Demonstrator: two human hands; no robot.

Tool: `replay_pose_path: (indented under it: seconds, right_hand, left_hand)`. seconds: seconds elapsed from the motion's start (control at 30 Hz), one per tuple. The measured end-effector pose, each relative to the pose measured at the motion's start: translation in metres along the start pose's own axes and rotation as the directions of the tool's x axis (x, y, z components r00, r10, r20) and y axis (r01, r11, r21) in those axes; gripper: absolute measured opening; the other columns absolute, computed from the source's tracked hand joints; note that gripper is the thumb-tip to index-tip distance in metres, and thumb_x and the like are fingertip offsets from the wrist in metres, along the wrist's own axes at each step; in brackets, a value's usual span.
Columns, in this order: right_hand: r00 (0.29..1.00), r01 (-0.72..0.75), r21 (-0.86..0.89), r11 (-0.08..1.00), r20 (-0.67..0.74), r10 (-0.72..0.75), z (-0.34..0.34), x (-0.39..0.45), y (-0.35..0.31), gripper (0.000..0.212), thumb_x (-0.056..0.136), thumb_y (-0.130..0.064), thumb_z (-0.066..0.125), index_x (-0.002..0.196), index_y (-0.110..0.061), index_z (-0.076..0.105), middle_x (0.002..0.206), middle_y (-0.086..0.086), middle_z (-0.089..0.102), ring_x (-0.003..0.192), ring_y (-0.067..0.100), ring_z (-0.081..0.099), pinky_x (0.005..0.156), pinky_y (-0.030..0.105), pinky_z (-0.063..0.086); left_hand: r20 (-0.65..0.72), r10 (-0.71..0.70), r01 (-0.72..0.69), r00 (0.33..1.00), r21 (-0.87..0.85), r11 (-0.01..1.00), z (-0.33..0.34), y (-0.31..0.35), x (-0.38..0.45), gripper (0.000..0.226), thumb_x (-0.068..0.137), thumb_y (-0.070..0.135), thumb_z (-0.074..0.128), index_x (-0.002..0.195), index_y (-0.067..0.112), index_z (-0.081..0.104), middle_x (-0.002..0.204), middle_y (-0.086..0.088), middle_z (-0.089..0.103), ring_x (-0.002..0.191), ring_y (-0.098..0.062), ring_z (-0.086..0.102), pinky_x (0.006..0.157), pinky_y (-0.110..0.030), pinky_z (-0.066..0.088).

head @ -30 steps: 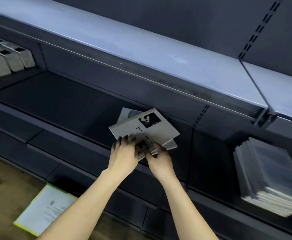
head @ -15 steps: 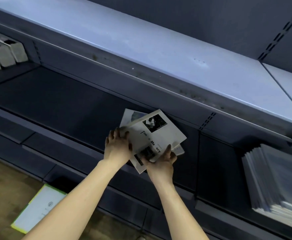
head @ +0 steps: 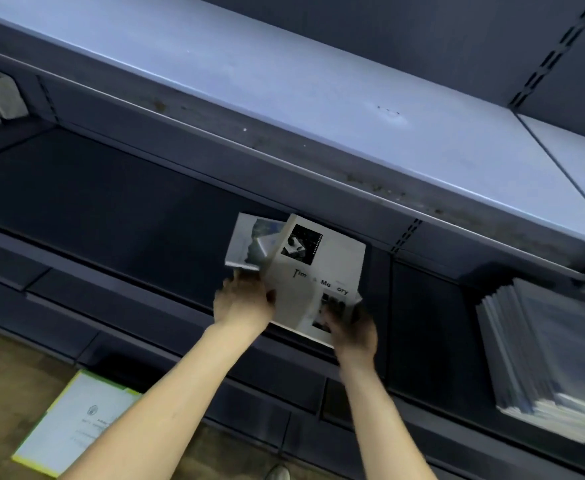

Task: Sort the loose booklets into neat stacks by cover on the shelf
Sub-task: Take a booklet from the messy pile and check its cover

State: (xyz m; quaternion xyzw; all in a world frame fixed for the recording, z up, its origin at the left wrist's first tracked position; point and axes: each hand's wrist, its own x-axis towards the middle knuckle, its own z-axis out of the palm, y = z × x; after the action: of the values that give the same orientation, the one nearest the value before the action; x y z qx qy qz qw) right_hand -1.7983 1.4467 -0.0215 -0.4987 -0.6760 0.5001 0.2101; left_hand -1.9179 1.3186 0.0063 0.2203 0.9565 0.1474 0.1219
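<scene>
Since half a second ago I see the pale grey booklet with the black photo square (head: 318, 271) turned nearer upright in my hands, its long axis now running from the shelf's front lip up toward the back-left. My left hand (head: 240, 301) grips its left edge and my right hand (head: 351, 327) pinches its lower right corner, above a second booklet with a blue-grey picture cover (head: 249, 242) lying on the dark shelf (head: 111, 202). Bare shelf opens to the left, and a tall stack of pale booklets (head: 547, 362) sits well apart on the right.

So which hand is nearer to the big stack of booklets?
Right. The right hand holds the grey booklet on the side toward the stack; the left hand is farther.
</scene>
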Motion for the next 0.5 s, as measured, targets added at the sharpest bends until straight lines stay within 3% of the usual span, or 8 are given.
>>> replay_pose_path:
  seconds: [0.07,0.2,0.33,0.4,0.5]
  right_hand:
    - [0.998,-0.065,0.0,0.998,0.022,0.065,-0.016,0.009,-0.003,0.038,0.083,-0.024,0.077,0.117,-0.014,0.063,0.112,0.002,0.07,0.101,0.019,0.064,0.088,0.034,0.051]
    - [1.0,-0.002,-0.09,0.996,-0.029,-0.001,-0.036,0.015,-0.009,0.03,0.097,-0.021,0.059,0.124,-0.011,0.049,0.112,0.005,0.064,0.094,0.021,0.062,0.079,0.028,0.046]
    - [0.999,0.042,-0.236,0.971,-0.02,-0.048,-0.049,0.015,-0.008,0.029,0.1,-0.016,0.052,0.129,-0.012,0.049,0.117,0.012,0.066,0.104,0.032,0.066,0.073,0.028,0.05]
    - [0.998,0.057,-0.22,0.974,-0.025,-0.064,-0.056,0.012,-0.005,0.03,0.101,-0.015,0.051,0.13,-0.016,0.052,0.116,0.007,0.066,0.105,0.029,0.065,0.08,0.029,0.049]
    - [0.998,0.048,-0.058,0.997,-0.049,-0.05,-0.065,0.003,-0.002,0.03,0.1,-0.013,0.052,0.128,-0.022,0.057,0.111,-0.006,0.064,0.104,0.018,0.063,0.082,0.026,0.047]
  left_hand:
    - [0.009,0.035,-0.035,0.999,-0.032,0.999,0.005,0.006,-0.007,0.045,0.099,0.042,0.04,0.135,0.016,0.045,0.129,-0.01,0.051,0.113,-0.03,0.054,0.084,-0.037,0.045]
    - [0.028,0.084,-0.081,0.996,-0.098,0.992,0.006,0.006,-0.017,0.036,0.099,0.04,0.036,0.127,0.024,0.051,0.121,-0.005,0.057,0.107,-0.027,0.058,0.079,-0.034,0.046]
    - [0.031,0.088,-0.085,0.996,-0.092,0.992,0.003,0.003,-0.021,0.031,0.098,0.038,0.033,0.121,0.029,0.053,0.117,-0.004,0.059,0.104,-0.027,0.058,0.08,-0.037,0.05]
    - [0.028,0.104,-0.103,0.994,-0.052,0.993,0.002,0.001,-0.024,0.034,0.098,0.037,0.036,0.127,0.027,0.051,0.124,-0.006,0.056,0.11,-0.028,0.055,0.084,-0.037,0.047]
    - [0.018,0.129,-0.128,0.991,-0.059,0.99,0.003,0.004,-0.028,0.035,0.097,0.036,0.038,0.129,0.025,0.05,0.126,-0.007,0.054,0.113,-0.029,0.053,0.086,-0.039,0.047]
